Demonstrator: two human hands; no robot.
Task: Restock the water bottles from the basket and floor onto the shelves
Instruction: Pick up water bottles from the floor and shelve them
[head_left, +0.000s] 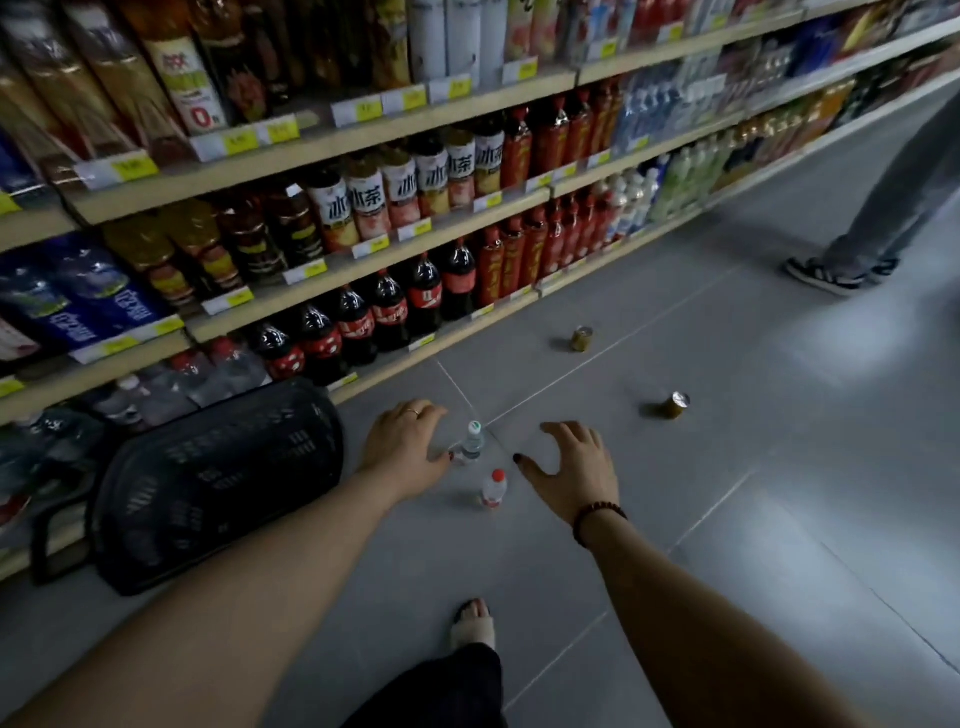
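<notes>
Head view: left hand (402, 441) and right hand (574, 470), grips spread open, flank two floor bottles (471, 444).

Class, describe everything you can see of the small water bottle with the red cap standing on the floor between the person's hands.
The red-capped bottle is small, of clear plastic, with a round red screw cap on top and a band of red label low on its body. It stands upright on the grey tiled floor, capped. It stands alone: neither the left hand nor the right hand touches it. A second small bottle with a pale green cap stands just beyond it, apart.
</notes>
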